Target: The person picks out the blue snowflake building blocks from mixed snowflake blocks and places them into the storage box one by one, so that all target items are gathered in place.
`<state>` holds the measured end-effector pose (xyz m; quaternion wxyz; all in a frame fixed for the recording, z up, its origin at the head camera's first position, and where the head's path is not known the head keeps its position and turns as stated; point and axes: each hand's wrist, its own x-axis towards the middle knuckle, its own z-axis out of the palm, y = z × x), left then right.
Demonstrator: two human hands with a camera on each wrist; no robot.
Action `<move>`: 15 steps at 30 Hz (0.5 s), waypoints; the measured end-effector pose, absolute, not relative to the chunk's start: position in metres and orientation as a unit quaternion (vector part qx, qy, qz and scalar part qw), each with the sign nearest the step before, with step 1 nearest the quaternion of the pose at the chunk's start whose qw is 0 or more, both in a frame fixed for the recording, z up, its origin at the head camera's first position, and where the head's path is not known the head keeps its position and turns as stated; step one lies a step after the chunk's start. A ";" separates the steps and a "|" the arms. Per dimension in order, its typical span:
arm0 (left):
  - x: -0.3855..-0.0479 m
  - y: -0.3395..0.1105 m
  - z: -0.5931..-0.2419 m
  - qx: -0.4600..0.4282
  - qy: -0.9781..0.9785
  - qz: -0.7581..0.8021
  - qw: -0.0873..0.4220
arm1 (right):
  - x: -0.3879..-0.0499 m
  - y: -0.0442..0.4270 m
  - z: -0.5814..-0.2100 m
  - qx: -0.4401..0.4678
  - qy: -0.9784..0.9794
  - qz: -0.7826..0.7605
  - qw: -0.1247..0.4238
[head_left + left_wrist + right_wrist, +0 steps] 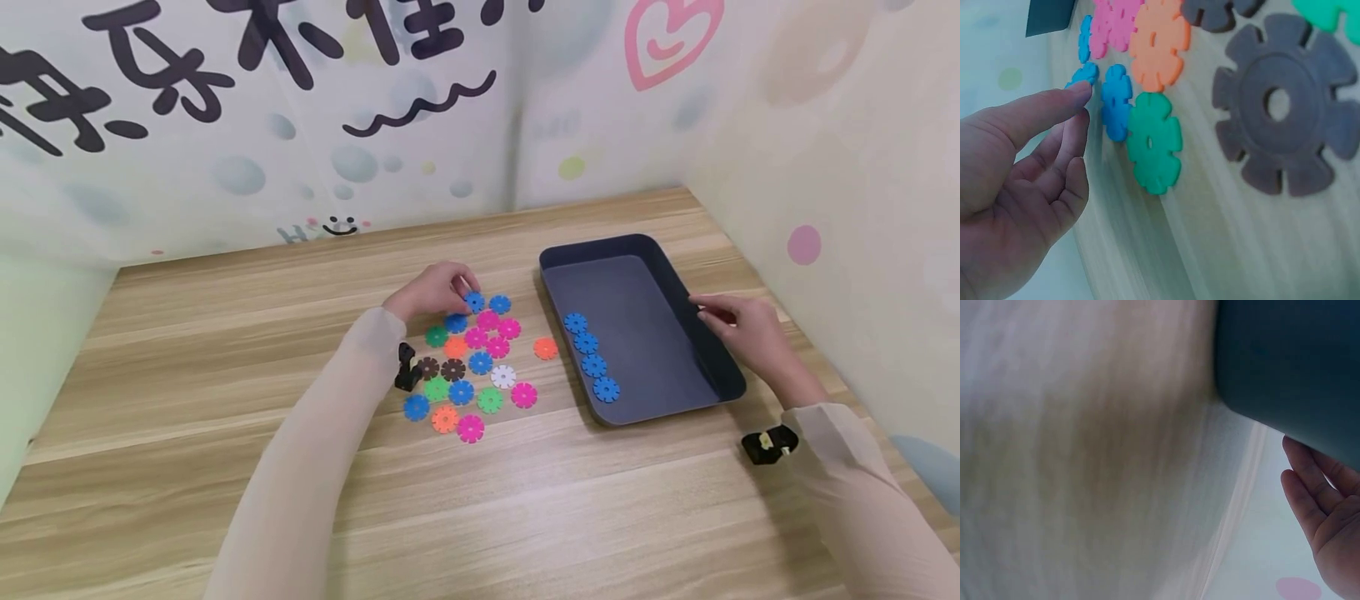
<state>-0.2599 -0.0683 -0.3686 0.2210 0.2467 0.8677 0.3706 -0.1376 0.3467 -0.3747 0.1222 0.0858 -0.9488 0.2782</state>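
My left hand [437,288] pinches a blue notched plastic disc [474,302] between thumb and fingertips, at the far side of a loose group of discs. In the left wrist view the thumb lies over this blue disc [1085,74], close to another blue disc [1116,102] and a green disc [1155,144]. At the right, my right hand [750,329] grips the rim of a dark grey tray [637,415]. The right wrist view has its fingers [1310,475] against the tray's outer wall [1291,375]; the thumb is hidden there. Several blue discs [587,342] lie in a row along the tray's left inside.
Pink [497,347], brown [453,370], white [503,377], orange, green and blue discs lie on the wooden table [187,375]. One orange disc [545,348] sits apart, near the tray. Printed walls [450,167] stand behind and beside the table.
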 end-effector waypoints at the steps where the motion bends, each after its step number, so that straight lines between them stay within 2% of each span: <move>1: -0.259 -0.069 -0.368 0.249 0.867 0.373 0.219 | -0.137 0.347 -0.375 0.085 -0.949 0.278 0.122; 15: -0.252 -0.064 -0.355 0.285 0.852 0.391 0.200 | -0.138 0.348 -0.376 0.082 -0.951 0.273 0.122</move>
